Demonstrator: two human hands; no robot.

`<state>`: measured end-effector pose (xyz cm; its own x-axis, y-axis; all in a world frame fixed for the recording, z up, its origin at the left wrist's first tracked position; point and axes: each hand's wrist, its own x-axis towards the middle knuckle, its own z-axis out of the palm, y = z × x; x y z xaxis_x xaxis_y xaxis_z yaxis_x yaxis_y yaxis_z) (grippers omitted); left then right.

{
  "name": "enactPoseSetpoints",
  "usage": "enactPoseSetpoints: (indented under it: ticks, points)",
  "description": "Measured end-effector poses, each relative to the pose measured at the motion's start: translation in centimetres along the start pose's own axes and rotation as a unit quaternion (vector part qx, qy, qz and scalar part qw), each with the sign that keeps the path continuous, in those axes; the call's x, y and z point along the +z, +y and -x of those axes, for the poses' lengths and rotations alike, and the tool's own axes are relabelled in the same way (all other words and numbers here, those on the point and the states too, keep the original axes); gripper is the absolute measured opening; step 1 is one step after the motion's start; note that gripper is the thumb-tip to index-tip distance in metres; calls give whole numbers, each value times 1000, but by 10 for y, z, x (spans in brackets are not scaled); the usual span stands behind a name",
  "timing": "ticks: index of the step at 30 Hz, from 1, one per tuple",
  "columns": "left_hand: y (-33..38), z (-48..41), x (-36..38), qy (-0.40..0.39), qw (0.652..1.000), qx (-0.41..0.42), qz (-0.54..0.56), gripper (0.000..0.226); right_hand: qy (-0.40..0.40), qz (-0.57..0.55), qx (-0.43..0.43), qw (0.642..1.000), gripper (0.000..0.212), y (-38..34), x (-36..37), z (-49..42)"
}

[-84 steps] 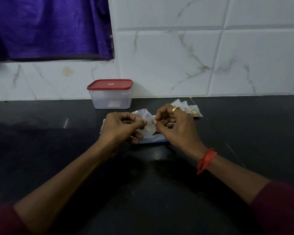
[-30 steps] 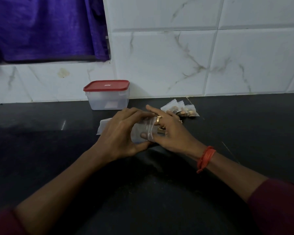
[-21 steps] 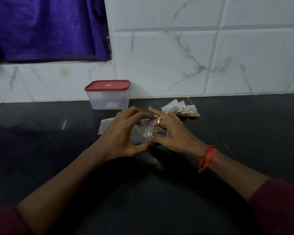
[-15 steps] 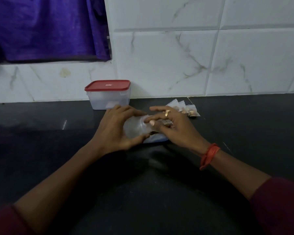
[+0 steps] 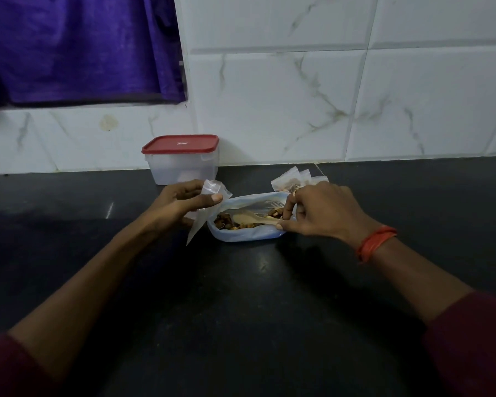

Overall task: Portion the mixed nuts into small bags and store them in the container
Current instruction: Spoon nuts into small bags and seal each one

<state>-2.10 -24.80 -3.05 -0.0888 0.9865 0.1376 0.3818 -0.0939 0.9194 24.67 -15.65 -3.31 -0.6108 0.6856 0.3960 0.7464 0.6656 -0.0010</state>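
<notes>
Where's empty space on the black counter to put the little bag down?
Bare counter lies left of the container, far right past the filled bags, and on the near strip between the forearms. Crowded: the middle, around the nut bag, left hand, right hand.

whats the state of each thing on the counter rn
clear plastic container with red lid: lid on, closed
large bluish plastic bag of mixed nuts: open, lying on the black counter
pale wooden spoon: bowl inside that bag, right hand grips handle
small clear plastic bag: looks empty, left hand holds it
small filled bags: lying behind right hand
</notes>
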Motion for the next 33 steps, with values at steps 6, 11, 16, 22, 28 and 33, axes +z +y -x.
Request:
enactPoseSetpoints:
  ticks: [6,11,16,22,28,33]
  points:
    - [-5,-2,2,-14,996,-28,84,69,40,-57,-24,997,12,-5,4,-1]
    - [-2,-1,5,2,994,-17,108,61,61,-102,-94,989,30,-11,19,-2]
    - [0,-1,7,16,989,-15,149,37,231,-31,-190,954,28,-11,24,-8]
    - [4,3,9,27,983,-10,180,37,323,-10,-254,911,22,-15,31,-14]
    - [7,5,10,35,981,-2,192,34,302,4,-278,912,22,-26,47,-23]
    - [7,4,10,35,984,-8,174,33,298,4,-269,916,12,-12,35,-24]
